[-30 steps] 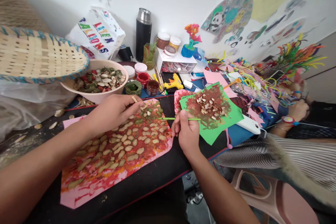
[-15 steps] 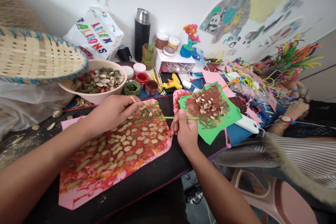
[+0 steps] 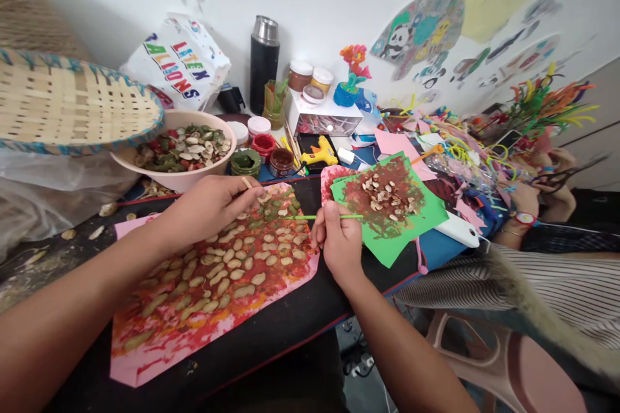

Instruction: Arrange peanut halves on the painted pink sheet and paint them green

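Note:
My left hand (image 3: 217,205) hovers over the far part of a pink sheet (image 3: 128,371) smeared with red, orange and green paint. Its fingers are closed on a pale wooden stick (image 3: 248,182), whose lower end I cannot make out. Rows of peanut shells (image 3: 236,264) cover the painted area, some at the far end coated green. At the sheet's right edge, my right hand (image 3: 341,242) pinches a thin green stick (image 3: 357,216), which points left toward the green-coated shells. Whether its tip touches them I cannot tell.
Behind the sheet stand open paint jars (image 3: 245,161), a yellow glue gun (image 3: 320,151) and a bowl of shells (image 3: 174,174). A woven basket (image 3: 77,103) overhangs the left side. Green paper (image 3: 382,251) bearing shells lies right. A co-worker's hand holds scissors (image 3: 576,174).
My right hand has shifted slightly left, carrying the green stick with it. My left hand stays nearly in place. At far right, the co-worker's hands and scissors have moved.

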The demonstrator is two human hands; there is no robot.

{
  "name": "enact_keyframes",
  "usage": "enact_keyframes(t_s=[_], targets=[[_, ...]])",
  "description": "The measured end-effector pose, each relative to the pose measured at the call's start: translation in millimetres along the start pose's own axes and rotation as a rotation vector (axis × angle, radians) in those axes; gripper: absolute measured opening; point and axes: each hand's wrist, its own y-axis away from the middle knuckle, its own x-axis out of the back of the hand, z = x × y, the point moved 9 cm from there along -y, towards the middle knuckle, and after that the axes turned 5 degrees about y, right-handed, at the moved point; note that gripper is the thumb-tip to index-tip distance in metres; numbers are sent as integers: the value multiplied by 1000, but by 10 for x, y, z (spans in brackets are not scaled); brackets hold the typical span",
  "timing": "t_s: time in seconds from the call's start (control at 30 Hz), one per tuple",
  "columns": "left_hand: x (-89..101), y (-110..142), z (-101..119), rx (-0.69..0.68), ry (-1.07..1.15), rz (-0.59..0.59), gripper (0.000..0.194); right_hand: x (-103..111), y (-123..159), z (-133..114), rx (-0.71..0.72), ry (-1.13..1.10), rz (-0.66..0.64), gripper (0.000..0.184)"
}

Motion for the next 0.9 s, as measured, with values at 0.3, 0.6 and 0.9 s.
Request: enact_keyframes(t_s=[0.3,0.6,0.9], targets=[[-3,11,-39,4,-20,-4,79,79,-24,61,6,12,32,79],[-7,8,-59,-10,-15,-6,79,37,-30,-36,30,3,29,82],[-4,6,-28,-10,-16,-3,80,51,-25,-7,18,0,44,81]])
